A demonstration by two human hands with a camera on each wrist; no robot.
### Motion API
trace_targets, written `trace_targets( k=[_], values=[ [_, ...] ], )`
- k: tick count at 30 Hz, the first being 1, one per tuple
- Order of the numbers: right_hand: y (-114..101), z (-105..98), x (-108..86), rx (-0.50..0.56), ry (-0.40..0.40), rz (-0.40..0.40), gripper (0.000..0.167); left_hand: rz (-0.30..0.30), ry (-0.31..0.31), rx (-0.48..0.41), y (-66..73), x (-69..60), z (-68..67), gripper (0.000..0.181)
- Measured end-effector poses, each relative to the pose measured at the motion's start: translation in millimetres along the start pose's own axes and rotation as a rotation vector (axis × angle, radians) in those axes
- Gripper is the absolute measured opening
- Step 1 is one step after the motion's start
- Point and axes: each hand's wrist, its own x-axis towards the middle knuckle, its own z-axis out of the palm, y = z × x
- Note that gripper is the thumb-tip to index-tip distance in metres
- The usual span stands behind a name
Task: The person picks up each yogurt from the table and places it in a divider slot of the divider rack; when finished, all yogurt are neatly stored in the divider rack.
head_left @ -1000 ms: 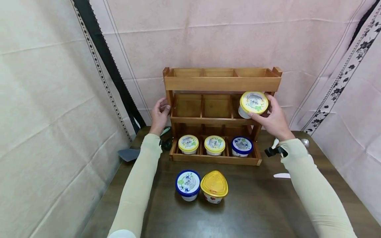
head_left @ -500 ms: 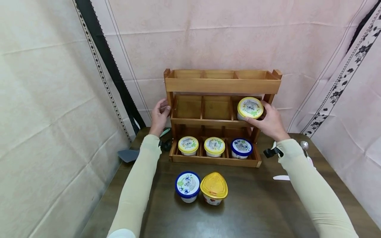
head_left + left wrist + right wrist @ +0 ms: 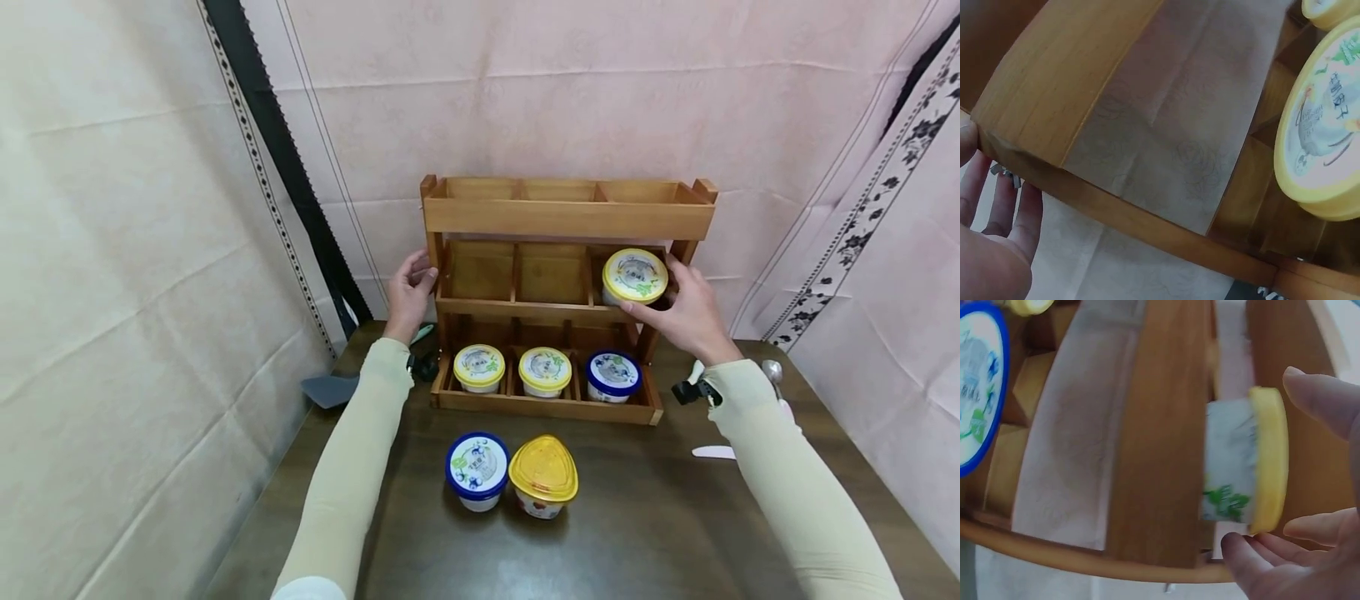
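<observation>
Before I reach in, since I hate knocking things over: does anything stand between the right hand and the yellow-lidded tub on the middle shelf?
Nothing visible: the right hand is at the tub. The shelf's front board hides the tub's base in the head view, but isn't between them.

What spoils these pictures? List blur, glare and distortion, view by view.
Head: fairly sharp, with pale sheen on the table and shadow below the blue-lidded front cup; left wrist: dim overall; right wrist: soft, leaf print on the held yellow-lidded cup blurred, the rack looking bowed.
</observation>
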Motion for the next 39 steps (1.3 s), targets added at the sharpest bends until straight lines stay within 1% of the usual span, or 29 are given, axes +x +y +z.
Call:
trace_targets(
  k=[2, 6, 9, 13, 16, 19, 24, 27, 36, 39],
  values=[
    [-2.7, -2.9, -4.4, 0.015, 0.003, -0.016, 0.117, 0.005, 0.005, 0.003, -1.2, 0.1, 0.5, 0.043],
    [-9.1, -8.3, -11.3, 0.014, 0.011, -0.051, 0.111, 0.034, 0.019, 0.009, -2.6, 1.3, -0.3, 0.043],
    [-14.9, -11.1, -17.4, 0.014, 0.019, -0.07, 0.105, 0.049, 0.029, 0.015, -1.3, 0.5, -1.8, 0.043],
    [-22.4, -14.5, -30.4, 0.038, 0.034, -0.095, 0.097, 0.062, 0.029, 0.012, 0.1, 0.1, -3.6, 0.043],
    [-26.5, -15.8, -42.2, 0.053, 0.041, -0.124, 0.092, 0.056, 0.015, -0.001, 0.9, 1.5, -3.7, 0.043],
    [-29.3, -14.0, -53.6, 0.049, 0.04, -0.156, 0.086, 0.037, 0.01, -0.018, 3.9, 2.4, -2.7, 0.042],
    [-31.1, -3.8, -70.4, 0.058, 0.013, -0.202, 0.075, 0.011, -0.002, -0.026, 9.1, 3.7, 0.8, 0.041],
    [-32.2, 4.9, -77.7, 0.081, -0.012, -0.214, 0.07, 0.01, -0.011, -0.022, 10.2, 4.8, 3.0, 0.04],
    [-31.0, 38.7, -97.3, 0.159, -0.095, -0.238, 0.063, 0.015, 0.008, -0.014, 3.5, 4.0, 4.8, 0.039],
    [-28.6, 48.9, -106.3, 0.179, -0.135, -0.207, 0.063, 0.019, 0.01, -0.009, 0.8, 1.9, 4.9, 0.039]
  ],
)
